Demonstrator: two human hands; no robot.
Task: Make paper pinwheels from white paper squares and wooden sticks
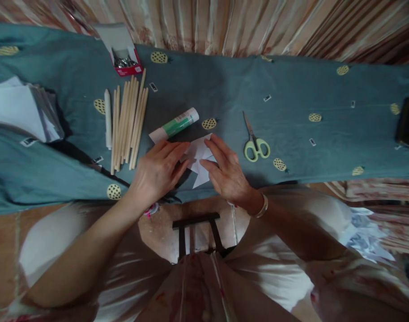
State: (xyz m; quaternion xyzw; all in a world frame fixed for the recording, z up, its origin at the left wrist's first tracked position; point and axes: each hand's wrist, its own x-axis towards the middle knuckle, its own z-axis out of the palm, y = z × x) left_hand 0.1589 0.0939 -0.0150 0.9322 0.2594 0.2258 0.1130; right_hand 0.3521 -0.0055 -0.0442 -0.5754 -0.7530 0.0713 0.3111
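While the right hand is resting parted fingertips on one paper on the table, probably steadying it, the left hand is covering its left edge, pinch unclear; one glue stick is lying beyond the paper, one pair of scissors right of it, presumably handy.

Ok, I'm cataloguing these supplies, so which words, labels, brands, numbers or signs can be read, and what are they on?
None can be read with certainty.
Red-and-white cardboard box: pale print on its red front, too small.
Green-and-white cylindrical tube: dark print on its label, too blurred.
Teal pineapple-patterned fabric tablecloth: small black-and-white printed tags, too small.
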